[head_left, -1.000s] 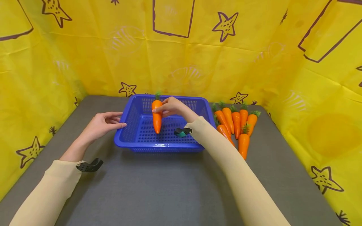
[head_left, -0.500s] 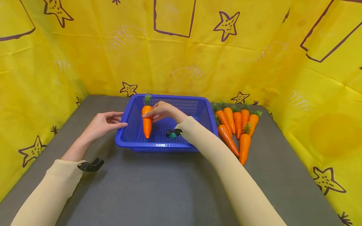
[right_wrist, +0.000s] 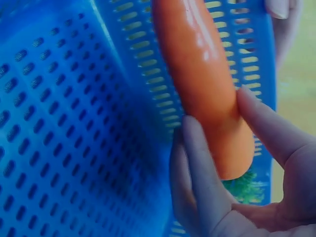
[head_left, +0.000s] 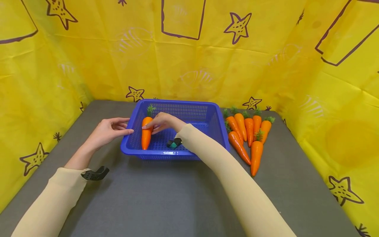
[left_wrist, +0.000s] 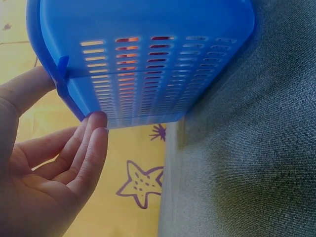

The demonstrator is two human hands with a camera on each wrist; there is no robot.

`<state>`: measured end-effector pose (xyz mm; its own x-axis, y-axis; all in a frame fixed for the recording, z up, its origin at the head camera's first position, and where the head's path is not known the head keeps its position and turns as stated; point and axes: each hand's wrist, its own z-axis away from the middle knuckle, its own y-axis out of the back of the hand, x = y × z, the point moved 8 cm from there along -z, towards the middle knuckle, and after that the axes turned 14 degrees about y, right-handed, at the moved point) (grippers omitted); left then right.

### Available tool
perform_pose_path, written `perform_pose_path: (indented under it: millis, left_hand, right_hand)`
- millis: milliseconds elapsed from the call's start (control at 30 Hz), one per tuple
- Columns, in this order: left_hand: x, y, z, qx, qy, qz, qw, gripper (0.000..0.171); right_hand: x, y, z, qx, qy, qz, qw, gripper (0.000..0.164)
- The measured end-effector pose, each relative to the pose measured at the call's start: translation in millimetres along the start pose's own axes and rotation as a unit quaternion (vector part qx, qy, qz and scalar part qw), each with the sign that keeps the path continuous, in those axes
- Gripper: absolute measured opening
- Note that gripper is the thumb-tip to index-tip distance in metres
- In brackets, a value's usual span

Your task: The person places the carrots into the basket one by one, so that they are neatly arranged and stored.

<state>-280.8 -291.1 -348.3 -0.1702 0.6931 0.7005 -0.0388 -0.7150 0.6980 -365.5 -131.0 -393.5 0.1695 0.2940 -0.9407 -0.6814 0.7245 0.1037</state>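
My right hand (head_left: 161,121) pinches an orange carrot (head_left: 146,133) between thumb and fingers, inside the left part of a blue plastic basket (head_left: 174,152). The carrot's leafy green top (head_left: 150,110) points to the back and its tip to the front. In the right wrist view the carrot (right_wrist: 202,64) lies close along the slotted side wall; I cannot tell if it touches the floor. My left hand (head_left: 109,130) holds the basket's left rim. In the left wrist view its thumb (left_wrist: 34,89) reaches over the rim and its fingertips (left_wrist: 96,123) touch the outer side.
Several more carrots (head_left: 249,131) lie in a group on the grey table (head_left: 148,197), right of the basket. Yellow patterned cloth (head_left: 189,56) stands around the back and sides, close behind the basket.
My right hand has moved left and lower within the basket, carrying the carrot towards the left wall. The left hand and the basket have stayed where they were.
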Motion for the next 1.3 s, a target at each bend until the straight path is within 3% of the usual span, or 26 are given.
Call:
perform_pose_path:
  millis: [700,833,967,1200,1300]
  left_hand:
    - [-0.5,-0.3,1.7,0.005,0.002,-0.001,1.0,0.073]
    - [-0.3,0.5,2.6,0.008,0.004,0.001,1.0,0.073]
    - [0.3,0.8,2.7,0.01,0.001,0.001,0.9999,0.073]
    - [0.4,0.9,2.6,0.01,0.0,0.0,0.9999,0.073]
    - [0.2,0.9,2.9,0.009,0.002,0.003,1.0,0.073]
  right_hand:
    - [20.0,-3.2,-11.8,0.03,-0.042,-0.009,0.999,0.032]
    - [21.9,-4.2,-13.2,0.028,-0.044,-0.03,0.998,0.028]
    - [26.0,-6.5,-10.5,0.011,-0.074,-0.021,0.997,0.023]
    - [30.2,-4.6,-6.9,0.013,-0.103,-0.006,0.995,0.038]
    - [31.9,-3.6,-6.8,0.019,-0.108,-0.014,0.994,0.038]
